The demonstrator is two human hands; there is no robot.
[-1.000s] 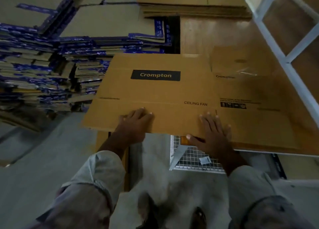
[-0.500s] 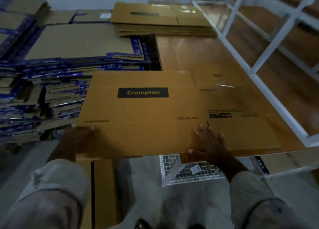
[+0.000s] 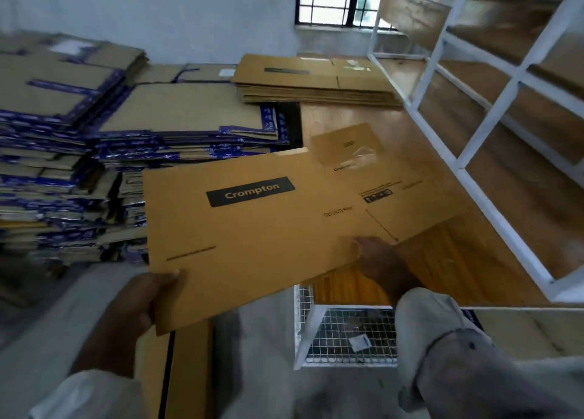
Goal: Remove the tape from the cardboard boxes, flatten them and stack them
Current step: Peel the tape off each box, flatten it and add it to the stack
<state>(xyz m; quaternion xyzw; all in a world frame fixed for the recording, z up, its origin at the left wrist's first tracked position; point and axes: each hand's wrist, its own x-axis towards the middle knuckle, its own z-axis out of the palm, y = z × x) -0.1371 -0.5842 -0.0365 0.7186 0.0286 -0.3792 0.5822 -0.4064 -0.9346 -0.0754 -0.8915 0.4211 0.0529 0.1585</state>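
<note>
Cardboard box [image 3: 268, 225] flattened, both hands gripping its near edge, left hand [image 3: 143, 295], right hand [image 3: 377, 257], lifted off wooden shelf [image 3: 474, 203]

A wooden platform [image 3: 344, 118] fills the right half of the frame; a stack of flattened brown boxes [image 3: 316, 82] lies at its far end, upper centre

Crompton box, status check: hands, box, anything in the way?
Left hand and right hand grip the near edge. Crompton box flattened, lifted, tilted. Clear tape remains on far flap.
</note>
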